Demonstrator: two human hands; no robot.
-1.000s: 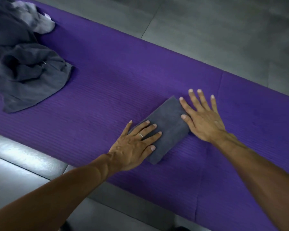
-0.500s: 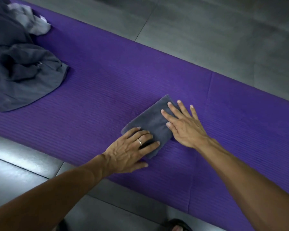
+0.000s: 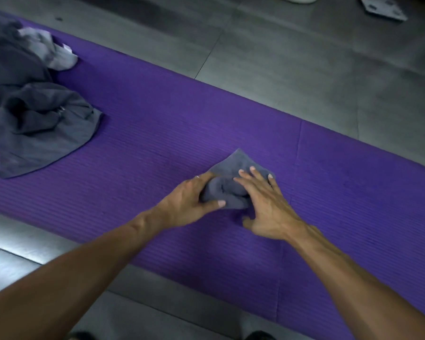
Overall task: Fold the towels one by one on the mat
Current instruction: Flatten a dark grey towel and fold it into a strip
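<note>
1. We observe the left hand (image 3: 192, 200) gripping the near-left end of a small grey towel (image 3: 233, 177): its thumb lies across the towel's near edge and its fingers curl over the bunched cloth.
2. We observe the right hand (image 3: 263, 202) with fingers straight and spread, laid flat on the towel's right side. Its fingertips (image 3: 241, 171) rest on the cloth; its thumb points down to the mat below the towel. It grips nothing.
3. The towel sits between the two hands, touching both. The part under the hands is bunched into folds; a flat, pointed corner extends beyond the fingertips, away from the person.
4. The towel lies on a purple ribbed mat (image 3: 157, 133), which rests on a grey tiled floor (image 3: 292, 57).
5. Well to the left of the left hand, a pile of unfolded grey towels (image 3: 35, 123) lies heaped on the mat, with a paler grey cloth (image 3: 52, 52) at its far side.
6. Beyond the right hand, at the far edge of the view, we note a flat pale object (image 3: 383, 8) on the floor; we cannot tell what it is.
</note>
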